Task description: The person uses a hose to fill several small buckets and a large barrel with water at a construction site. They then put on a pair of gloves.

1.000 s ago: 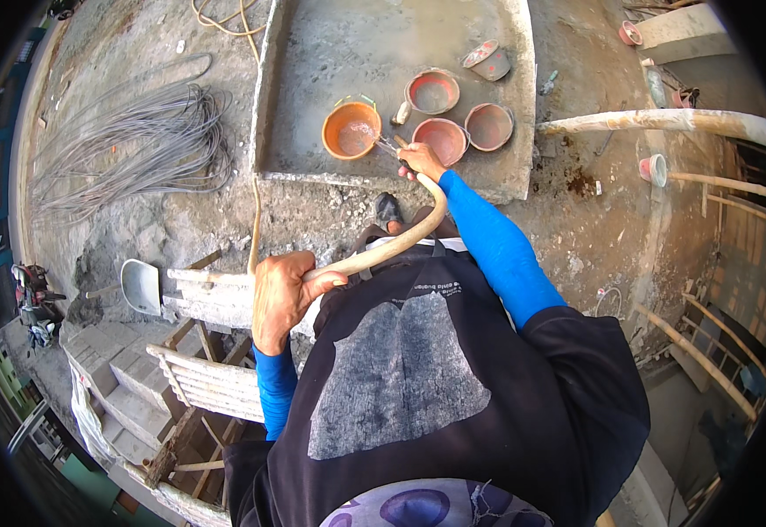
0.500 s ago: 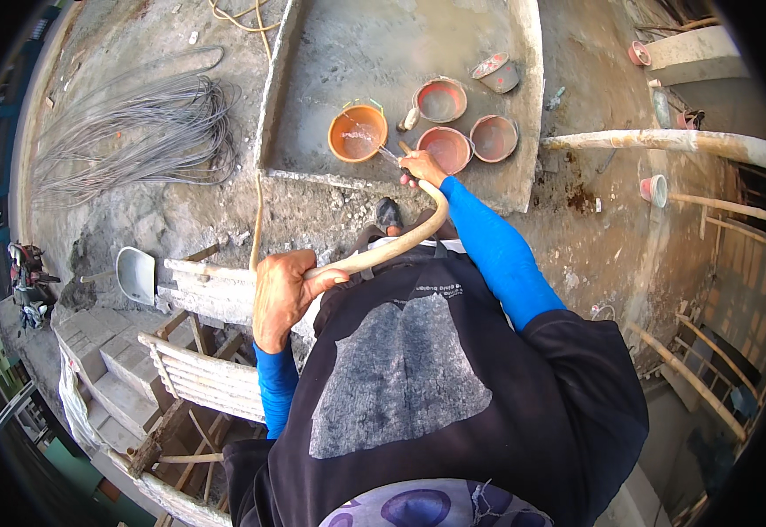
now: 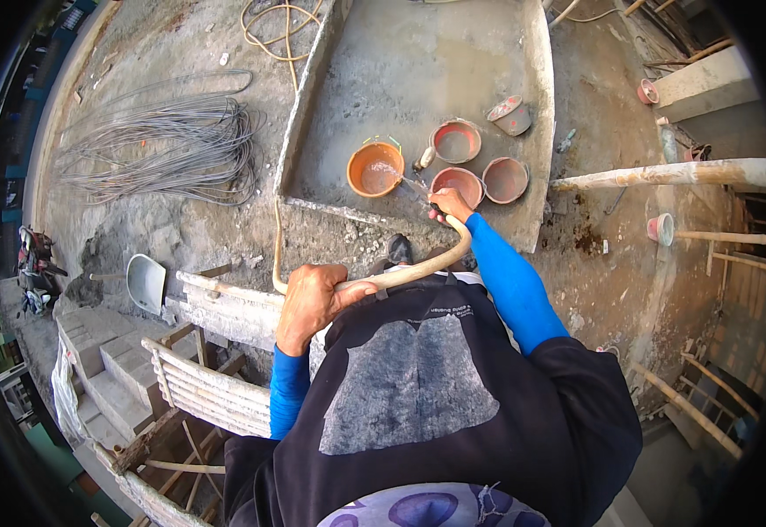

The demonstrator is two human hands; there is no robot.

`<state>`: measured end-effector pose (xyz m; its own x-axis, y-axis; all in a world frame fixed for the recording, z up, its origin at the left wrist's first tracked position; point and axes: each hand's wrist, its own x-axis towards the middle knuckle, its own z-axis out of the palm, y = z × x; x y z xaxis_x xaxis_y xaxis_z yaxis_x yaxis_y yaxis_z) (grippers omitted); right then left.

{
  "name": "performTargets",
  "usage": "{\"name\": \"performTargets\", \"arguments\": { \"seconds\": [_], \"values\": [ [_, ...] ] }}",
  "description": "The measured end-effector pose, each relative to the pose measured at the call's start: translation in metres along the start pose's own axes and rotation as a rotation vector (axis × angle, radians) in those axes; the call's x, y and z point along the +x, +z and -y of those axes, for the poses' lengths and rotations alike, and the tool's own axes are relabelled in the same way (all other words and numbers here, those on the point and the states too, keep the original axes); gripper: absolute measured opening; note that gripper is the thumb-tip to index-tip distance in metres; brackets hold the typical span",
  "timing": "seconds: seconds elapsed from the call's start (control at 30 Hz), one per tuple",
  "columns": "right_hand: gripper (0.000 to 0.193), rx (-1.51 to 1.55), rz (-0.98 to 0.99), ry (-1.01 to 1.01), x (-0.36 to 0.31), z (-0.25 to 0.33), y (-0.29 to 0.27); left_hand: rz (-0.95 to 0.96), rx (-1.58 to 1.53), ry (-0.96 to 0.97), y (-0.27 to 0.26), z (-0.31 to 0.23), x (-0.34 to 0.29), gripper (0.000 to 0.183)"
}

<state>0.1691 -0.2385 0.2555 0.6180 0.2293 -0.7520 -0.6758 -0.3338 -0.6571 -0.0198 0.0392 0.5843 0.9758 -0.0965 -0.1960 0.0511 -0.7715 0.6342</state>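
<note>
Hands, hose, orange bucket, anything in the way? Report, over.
Left hand closed around hose; right hand gripping near its end. Water directed at orange bucket. Reddish bucket close by right hand; nothing seen blocking the spray.

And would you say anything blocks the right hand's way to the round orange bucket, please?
Nothing solid visible does: between the right hand, gripping a beige flexible hose, and the orange bucket is only apparent water spray.

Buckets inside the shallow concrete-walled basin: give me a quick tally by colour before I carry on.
Orange bucket: 1
Red-and-grey buckets: 4
Total: 5
</note>
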Motion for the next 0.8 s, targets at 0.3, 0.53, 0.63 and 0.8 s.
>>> {"name": "performTargets", "arguments": {
  "seconds": [0.3,0.53,0.63,0.8],
  "values": [
    [0.028,0.039,0.071,-0.011,-0.011,-0.007,-0.001,0.043,-0.028,0.029,-0.001,0.0,0.004,0.063],
    [0.03,0.051,0.057,0.086,-0.001,0.006,0.006,0.056,-0.037,0.027,-0.01,0.01,0.009,0.063],
    [0.036,0.044,0.05,0.079,0.008,0.015,0.011,0.059,0.042,0.014,-0.011,0.015,0.006,0.065],
    [0.047,0.58,0.161,0.153,0.022,0.04,0.024,-0.03,0.033,-0.087,-0.007,0.029,-0.003,0.064]
  ]
}}
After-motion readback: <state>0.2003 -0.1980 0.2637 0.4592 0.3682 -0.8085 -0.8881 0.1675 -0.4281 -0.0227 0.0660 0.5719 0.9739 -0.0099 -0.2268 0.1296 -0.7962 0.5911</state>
